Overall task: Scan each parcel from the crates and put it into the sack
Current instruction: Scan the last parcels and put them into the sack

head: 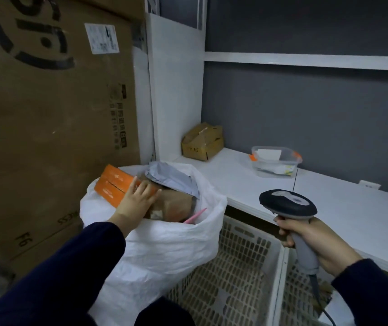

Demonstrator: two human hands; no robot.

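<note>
We find the left hand flat and open, fingers straight and slightly spread, palm down. It rests on the near end of an orange parcel, and its fingertips reach onto the brown parcel just beside it. No finger curls round either item; the hand touches and does not grip.

The orange parcel lies tilted at the mouth of the white sack, its far end standing above the sack's rim on the left side. The brown parcel sits inside the sack, towards the middle. A grey mailing bag lies over the back of it, and a thin pink item pokes up against the sack's right wall. What that pink item is we cannot tell. The sack appears filled close to its rim.

The right hand is closed round the grey handle of the scanner. It holds the scanner upright, head pointing away from us, well apart from the sack. A cable leaves the base of the handle.

A pale slotted crate stands touching the sack's right side, below the scanner. A second crate adjoins it; its contents are largely hidden.

On the white shelf behind stand a small cardboard box and a clear plastic tub. A large carton rises to the left of the sack.
</note>
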